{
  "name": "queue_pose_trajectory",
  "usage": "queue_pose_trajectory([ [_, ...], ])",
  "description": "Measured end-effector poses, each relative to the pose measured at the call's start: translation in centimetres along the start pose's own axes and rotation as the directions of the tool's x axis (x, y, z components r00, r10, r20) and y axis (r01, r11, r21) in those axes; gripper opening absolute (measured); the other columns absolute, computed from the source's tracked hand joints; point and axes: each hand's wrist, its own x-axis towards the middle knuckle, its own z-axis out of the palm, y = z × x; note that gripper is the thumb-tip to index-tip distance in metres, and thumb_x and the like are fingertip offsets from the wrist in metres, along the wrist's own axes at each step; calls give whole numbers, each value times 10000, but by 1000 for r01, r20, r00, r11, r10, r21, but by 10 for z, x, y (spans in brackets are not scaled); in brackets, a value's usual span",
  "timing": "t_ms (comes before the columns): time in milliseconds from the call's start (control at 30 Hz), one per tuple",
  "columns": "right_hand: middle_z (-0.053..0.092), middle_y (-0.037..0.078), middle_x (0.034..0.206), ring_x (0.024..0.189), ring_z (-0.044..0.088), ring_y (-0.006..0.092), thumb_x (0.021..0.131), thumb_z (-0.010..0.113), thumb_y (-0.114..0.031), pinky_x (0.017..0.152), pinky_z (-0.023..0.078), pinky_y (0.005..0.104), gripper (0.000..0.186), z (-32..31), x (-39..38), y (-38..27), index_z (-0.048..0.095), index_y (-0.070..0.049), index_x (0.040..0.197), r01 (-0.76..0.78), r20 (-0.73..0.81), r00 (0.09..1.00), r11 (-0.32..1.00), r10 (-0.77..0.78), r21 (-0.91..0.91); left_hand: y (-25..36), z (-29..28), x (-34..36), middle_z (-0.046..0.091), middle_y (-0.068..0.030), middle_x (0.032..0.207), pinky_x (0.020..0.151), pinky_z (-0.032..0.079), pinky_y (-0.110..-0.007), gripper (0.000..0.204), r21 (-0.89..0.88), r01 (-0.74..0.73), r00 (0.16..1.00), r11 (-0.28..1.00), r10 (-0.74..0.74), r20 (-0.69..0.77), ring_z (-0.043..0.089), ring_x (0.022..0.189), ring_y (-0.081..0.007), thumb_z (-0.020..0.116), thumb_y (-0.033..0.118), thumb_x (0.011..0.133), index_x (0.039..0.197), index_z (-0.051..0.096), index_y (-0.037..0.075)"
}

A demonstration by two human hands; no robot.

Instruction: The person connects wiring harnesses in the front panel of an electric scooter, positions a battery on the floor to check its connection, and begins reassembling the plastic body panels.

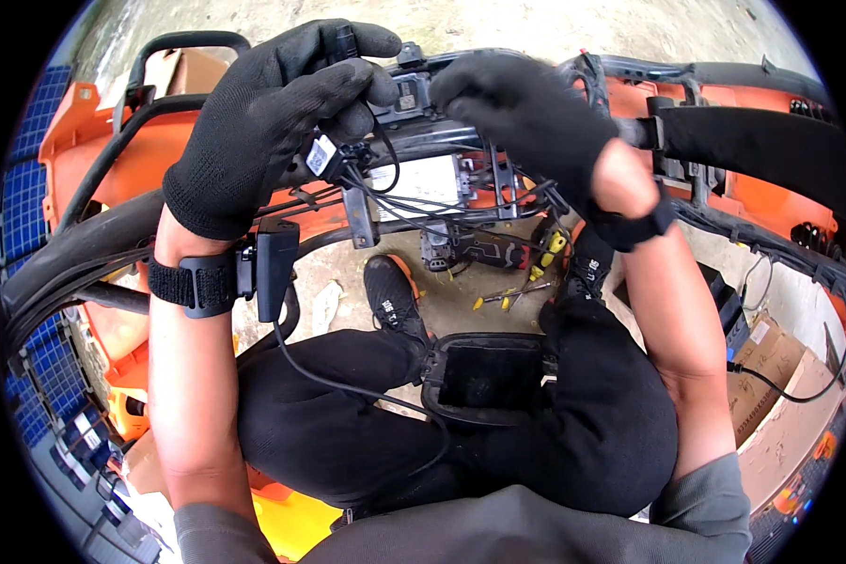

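My left hand (273,122), gloved in black, has its fingers closed on a small black connector (343,42) above a dark tubular frame (442,136). Just below those fingers hangs a black module with a white label (321,158), cables running from it. My right hand (526,127), also gloved, is smeared by motion, fingers bent beside a black device with a small window (406,94); whether it holds anything is unclear. A silver box (414,183) with wires across it sits in the frame, between orange panels (122,179).
On the concrete floor (329,268) lie a power tool (470,249), yellow-handled pliers (548,252) and other tools. An open black bin (484,376) sits between my legs. Cardboard boxes (766,385) stand at right, blue grid panels (28,216) at far left.
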Motion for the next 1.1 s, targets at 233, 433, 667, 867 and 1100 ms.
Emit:
queue_pose_trajectory([
  [233, 666, 12, 838, 746, 612, 53, 976, 601, -159, 652, 482, 200, 196, -69, -72, -60, 657, -15, 1097, -579, 268, 813, 765, 516, 283, -4, 23, 8, 645, 1, 900, 643, 459, -183, 350, -97, 61, 997, 993, -56, 54, 580, 703, -39, 521, 230, 1025, 1255, 599, -23],
  [433, 698, 125, 968, 896, 670, 242, 916, 624, -180, 797, 522, 376, 297, -16, -157, -25, 640, 16, 1138, -513, 357, 819, 852, 450, 102, 12, 24, 9, 613, 6, 781, 525, 363, -174, 375, -9, 51, 997, 999, -51, 65, 476, 568, -25, 477, 294, 1047, 1186, 632, -17],
  [667, 620, 229, 955, 899, 640, 373, 896, 632, -242, 793, 493, 445, 445, -5, -162, -25, 526, 7, 1248, -463, 276, 842, 883, 464, -73, 24, 17, -1, 539, 20, 630, 499, 313, -196, 383, 81, 143, 978, 986, -154, 139, 434, 517, -28, 539, 363, 1004, 1108, 685, 24],
  [867, 656, 249, 1103, 998, 653, 386, 906, 628, -324, 864, 505, 445, 613, 9, -151, -20, 430, -37, 1410, -533, 535, 652, 827, 537, -181, 29, 21, 2, 578, 21, 699, 551, 364, -197, 346, 13, 232, 949, 973, -230, 217, 498, 595, -35, 622, 293, 949, 1108, 672, -11],
  [1100, 693, 213, 988, 888, 669, 402, 943, 587, -258, 795, 518, 465, 541, 21, -153, -23, 436, -81, 1431, -460, 461, 760, 880, 458, -115, 13, 36, 1, 635, 11, 814, 626, 436, -202, 271, 108, 175, 943, 979, -198, 268, 556, 712, -44, 617, 211, 930, 1095, 680, 5],
])
